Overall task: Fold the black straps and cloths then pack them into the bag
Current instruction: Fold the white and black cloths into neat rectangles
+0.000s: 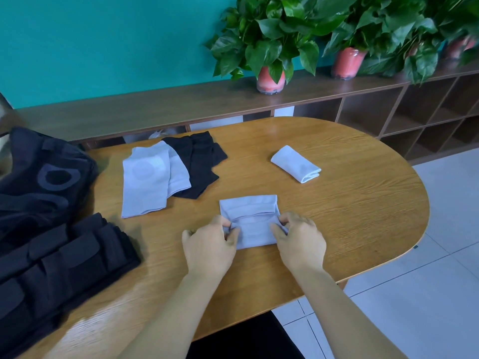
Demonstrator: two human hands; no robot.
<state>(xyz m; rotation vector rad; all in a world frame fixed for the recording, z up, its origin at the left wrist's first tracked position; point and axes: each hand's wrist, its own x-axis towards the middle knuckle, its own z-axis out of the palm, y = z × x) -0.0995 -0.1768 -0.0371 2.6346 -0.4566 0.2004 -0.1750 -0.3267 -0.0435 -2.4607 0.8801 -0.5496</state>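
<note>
Left hand (207,244) and right hand (300,239) each pinched the pale cloth (250,218) near the bag (44,174); folding it well meant matching edges.

A half-folded pale cloth (249,221) lies flat mid-table, unfolded pale (145,180) and black cloths (198,164) behind, black straps (59,265) left.

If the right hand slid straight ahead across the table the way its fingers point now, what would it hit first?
The right hand already pinches the light cloth; past that cloth's folded top, bare table follows. The black cloths lie roughly in line, though the depth is uncertain.
</note>
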